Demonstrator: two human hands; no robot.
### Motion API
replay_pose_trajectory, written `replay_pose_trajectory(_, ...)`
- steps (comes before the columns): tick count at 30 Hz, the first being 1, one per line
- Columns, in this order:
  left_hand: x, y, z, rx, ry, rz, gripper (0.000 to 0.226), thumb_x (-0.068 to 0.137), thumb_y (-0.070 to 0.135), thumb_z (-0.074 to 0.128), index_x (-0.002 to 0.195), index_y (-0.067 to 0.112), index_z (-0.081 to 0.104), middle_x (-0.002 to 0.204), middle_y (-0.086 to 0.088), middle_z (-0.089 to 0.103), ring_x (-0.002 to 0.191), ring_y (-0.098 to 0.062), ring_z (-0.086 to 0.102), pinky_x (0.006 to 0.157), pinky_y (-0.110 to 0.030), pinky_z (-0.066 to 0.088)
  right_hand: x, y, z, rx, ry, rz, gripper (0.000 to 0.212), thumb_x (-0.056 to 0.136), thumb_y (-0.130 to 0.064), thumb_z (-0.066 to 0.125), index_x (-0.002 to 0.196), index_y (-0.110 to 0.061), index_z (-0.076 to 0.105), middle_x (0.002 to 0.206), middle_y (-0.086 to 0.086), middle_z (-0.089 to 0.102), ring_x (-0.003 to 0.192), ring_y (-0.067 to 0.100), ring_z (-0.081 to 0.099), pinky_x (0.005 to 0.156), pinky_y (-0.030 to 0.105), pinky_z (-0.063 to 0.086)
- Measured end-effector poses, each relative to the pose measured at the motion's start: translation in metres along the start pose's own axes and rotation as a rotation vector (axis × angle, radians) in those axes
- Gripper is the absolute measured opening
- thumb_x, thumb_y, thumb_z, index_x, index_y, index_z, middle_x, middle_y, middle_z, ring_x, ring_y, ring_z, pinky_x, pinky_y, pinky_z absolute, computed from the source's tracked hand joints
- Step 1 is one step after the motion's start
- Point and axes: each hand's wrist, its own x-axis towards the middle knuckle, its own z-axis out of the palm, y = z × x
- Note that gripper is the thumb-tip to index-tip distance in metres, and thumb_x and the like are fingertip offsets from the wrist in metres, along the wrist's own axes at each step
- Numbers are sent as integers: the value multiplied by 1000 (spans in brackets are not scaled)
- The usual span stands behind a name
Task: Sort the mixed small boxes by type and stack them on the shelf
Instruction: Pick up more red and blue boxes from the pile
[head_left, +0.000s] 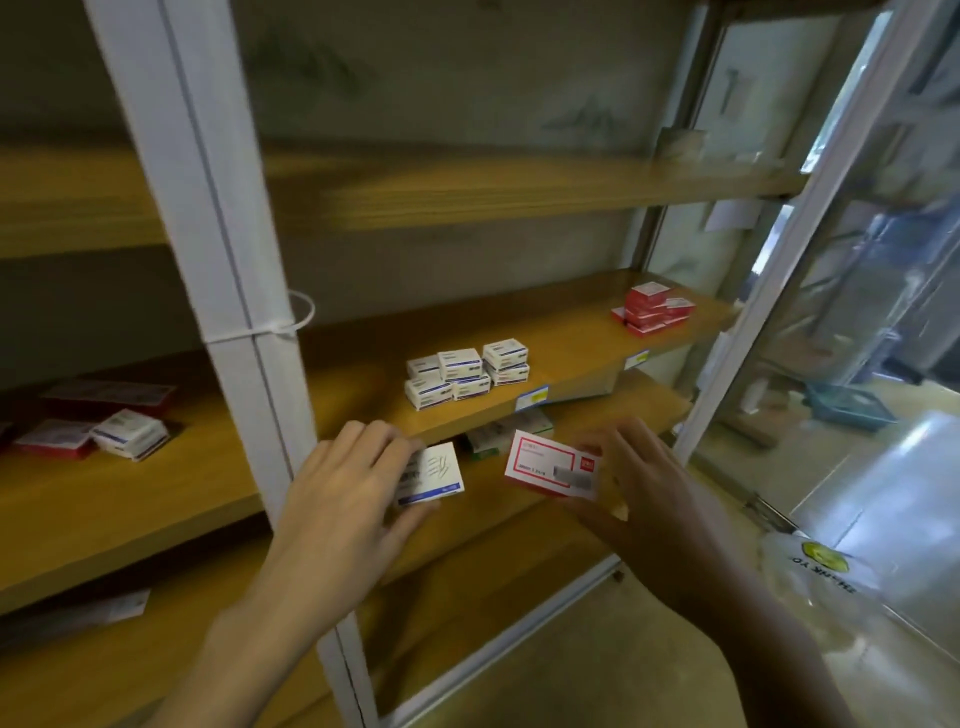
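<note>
White box (430, 474) left hand (340, 493), red box (551, 466) right

This looks like a small shop. Wooden shelves (571, 332) on white posts (208, 208) hold piles of white boxes (465, 374) and red boxes (649, 309), and little tags (533, 399) stick on the shelf edge. A plastic shopping bag (810, 566) lies near a glass wall (857, 312)
</note>
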Motion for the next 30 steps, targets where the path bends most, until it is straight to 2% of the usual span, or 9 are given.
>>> replay_pose_trajectory(3, 36, 8, 21, -2, 32, 15, 51, 81, 46, 57, 125, 22, 47, 123, 4, 50, 111, -13, 43, 83, -23, 34, 4, 32, -3, -20, -5, 33, 48, 79, -53, 47, 121, -31, 37, 119, -16, 38, 86, -4, 38, 55, 8, 32)
replay_pose_trajectory(5, 61, 10, 33, 13, 53, 15, 51, 82, 47, 56, 125, 20, 48, 124, 2, 51, 111, -14, 44, 84, -25, 36, 11, 52, -4, -22, -14, 53, 46, 81, -50, 51, 121, -32, 38, 119, -16, 39, 85, -4, 36, 52, 7, 29)
replay_pose_trajectory(8, 104, 9, 53, 18, 89, -2, 48, 81, 44, 59, 121, 18, 52, 120, -1, 55, 108, -17, 47, 82, -29, 40, 31, 81, -1, -21, -35, 69, 47, 81, -51, 51, 122, -32, 37, 120, -16, 38, 85, -4, 37, 52, 7, 31)
replay_pose_trajectory(12, 167, 5, 83, 16, 99, -39, 48, 81, 46, 57, 122, 21, 51, 117, 2, 54, 105, -13, 44, 81, -27, 37, 72, 119, 3, -33, -51, 54, 49, 80, -56, 44, 122, -34, 32, 122, -18, 36, 92, -5, 36, 61, 8, 38)
replay_pose_trajectory(15, 206, 5, 105, 9, 71, -108, 49, 82, 47, 56, 124, 23, 48, 119, 4, 52, 109, -12, 41, 87, -27, 35, 105, 146, 3, -28, -67, -9, 52, 77, -60, 39, 122, -35, 33, 123, -19, 35, 98, -5, 36, 70, 12, 44)
replay_pose_trajectory(19, 242, 1, 129, 45, -4, -163, 48, 82, 47, 55, 123, 23, 49, 120, 4, 52, 111, -14, 41, 91, -29, 34, 143, 179, 5, -27, -95, -70, 49, 83, -54, 46, 126, -34, 33, 124, -17, 35, 100, -4, 36, 75, 18, 50)
replay_pose_trajectory(24, 259, -3, 144, 89, -134, -246, 48, 85, 51, 49, 125, 25, 46, 124, 6, 48, 117, -13, 38, 97, -32, 32, 177, 214, 10, -2, -113, -130, 48, 84, -55, 46, 125, -34, 34, 121, -17, 34, 100, -4, 37, 69, 14, 46)
replay_pose_trajectory(30, 266, 12, 138, 150, -156, -283, 60, 81, 52, 52, 132, 23, 40, 133, 4, 43, 124, -16, 35, 101, -35, 31, 208, 251, 18, 95, -100, -174, 45, 83, -50, 52, 122, -33, 37, 118, -17, 38, 101, -2, 42, 71, 15, 46)
